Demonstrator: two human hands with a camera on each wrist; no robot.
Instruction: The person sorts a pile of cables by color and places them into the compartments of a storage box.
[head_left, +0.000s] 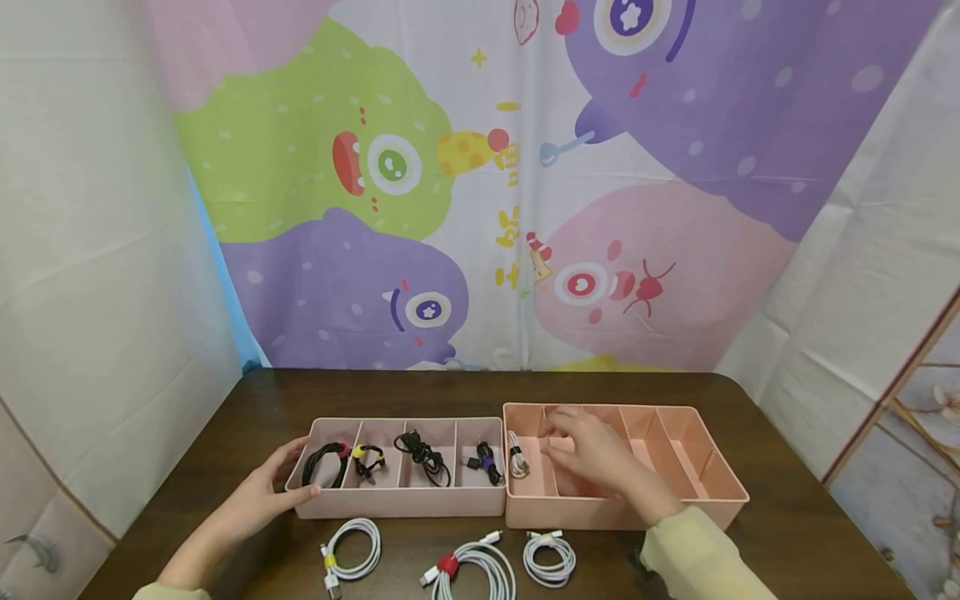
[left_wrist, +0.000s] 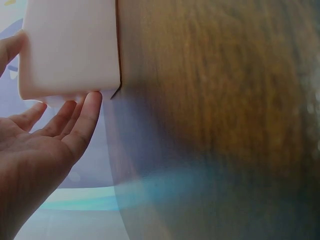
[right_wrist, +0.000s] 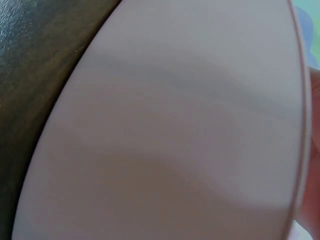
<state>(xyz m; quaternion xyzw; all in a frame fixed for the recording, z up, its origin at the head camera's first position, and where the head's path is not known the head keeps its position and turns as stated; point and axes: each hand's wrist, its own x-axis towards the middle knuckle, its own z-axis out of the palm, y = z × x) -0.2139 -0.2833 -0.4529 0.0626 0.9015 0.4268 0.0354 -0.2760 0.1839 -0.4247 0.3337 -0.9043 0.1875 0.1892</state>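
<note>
My left hand [head_left: 258, 492] touches the left end of a pale pink divided box [head_left: 397, 504]. Its thumb lies by the front corner and the fingers rest against the end wall [left_wrist: 75, 93]. Black cables sit in that box's compartments: a coil with a red tie [head_left: 322, 462], one with a yellow tie [head_left: 367, 461], a loose bundle [head_left: 423, 457] and one with a purple tie [head_left: 487, 462]. Over the left part of a peach divided box [head_left: 585, 512], my right hand [head_left: 588, 450] has bent fingers with nothing visible between them. A white cable with a black tie [head_left: 517, 458] lies in its leftmost compartment.
Three coiled white cables lie before the boxes: one with a yellow tie [head_left: 356, 550], one with a red tie [head_left: 480, 571] and one with a pale tie [head_left: 550, 558]. A cartoon-printed curtain [head_left: 487, 317] hangs behind the dark wooden table [head_left: 247, 408].
</note>
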